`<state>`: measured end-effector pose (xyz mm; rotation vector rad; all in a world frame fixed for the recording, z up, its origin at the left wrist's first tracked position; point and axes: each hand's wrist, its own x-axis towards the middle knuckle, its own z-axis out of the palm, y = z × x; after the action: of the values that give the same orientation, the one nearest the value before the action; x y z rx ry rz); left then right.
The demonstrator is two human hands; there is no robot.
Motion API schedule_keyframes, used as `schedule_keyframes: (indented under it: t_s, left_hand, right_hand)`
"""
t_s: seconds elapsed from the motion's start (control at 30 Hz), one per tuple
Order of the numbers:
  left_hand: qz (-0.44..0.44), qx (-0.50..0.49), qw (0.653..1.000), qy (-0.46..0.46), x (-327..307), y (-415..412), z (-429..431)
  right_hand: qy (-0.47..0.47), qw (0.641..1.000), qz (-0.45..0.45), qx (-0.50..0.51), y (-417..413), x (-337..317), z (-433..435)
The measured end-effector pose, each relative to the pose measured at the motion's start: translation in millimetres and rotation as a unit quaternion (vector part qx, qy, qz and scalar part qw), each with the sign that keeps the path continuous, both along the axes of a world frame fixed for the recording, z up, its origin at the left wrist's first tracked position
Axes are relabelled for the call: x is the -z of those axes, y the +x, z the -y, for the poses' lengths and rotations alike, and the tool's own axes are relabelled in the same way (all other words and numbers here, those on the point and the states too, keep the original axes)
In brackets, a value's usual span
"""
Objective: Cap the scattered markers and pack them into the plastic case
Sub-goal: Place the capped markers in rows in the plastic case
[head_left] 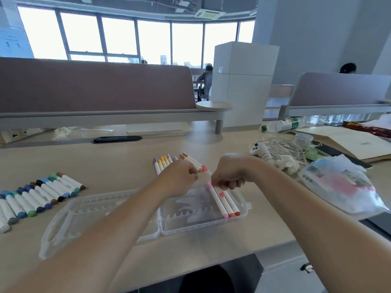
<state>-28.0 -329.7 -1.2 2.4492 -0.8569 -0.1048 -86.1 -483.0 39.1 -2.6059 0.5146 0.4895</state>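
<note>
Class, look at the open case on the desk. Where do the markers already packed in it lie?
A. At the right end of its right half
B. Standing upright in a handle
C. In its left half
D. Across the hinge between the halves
A: three markers lie side by side at the right end of the right half of the case; its left half shows none.

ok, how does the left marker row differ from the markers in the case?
The left row is long, with blue, green and dark caps; the case markers are three, capped pink, orange and red. The left row lies on the bare desk; the case markers lie in the right half of the clear case. Both have white barrels.
</note>
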Motion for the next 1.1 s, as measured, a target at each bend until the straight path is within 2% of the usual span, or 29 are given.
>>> schedule_keyframes:
  t_s: [0.1,0.2,0.37,0.57,0.73,0.9,1.1]
  left_hand:
    - [0.011,0.048,0.998,0.038,7.7,-16.3,-0.1]
    - [-0.048,0.07,0.996,0.017,16.4,-21.9,0.3]
    - [0.03,0.11,0.991,0.075,32.8,-18.3,6.9]
    - [0.057,0.115,0.989,0.073,40.2,-14.6,8.8]
    - [0.049,0.133,0.987,0.071,39.2,-14.8,10.5]
    - [0.031,0.174,0.983,0.045,32.9,-19.9,9.9]
    - [0.044,0.164,0.983,0.075,38.8,-17.3,10.0]
  right_hand:
    - [-0.005,1.0,-0.026,-0.015,-11.7,12.3,-4.9]
    - [-0.027,0.998,-0.052,-0.026,-17.6,19.9,-7.7]
    - [-0.03,0.997,-0.06,-0.026,-16.8,29.5,-6.6]
    - [-0.047,0.998,-0.028,-0.035,-12.1,35.4,-0.8]
    - [-0.074,0.994,-0.021,-0.072,-12.1,33.7,-3.4]
    - [-0.091,0.991,-0.055,-0.084,-5.9,35.6,-4.8]
    - [-0.082,0.991,-0.072,-0.077,-3.0,35.6,0.0]
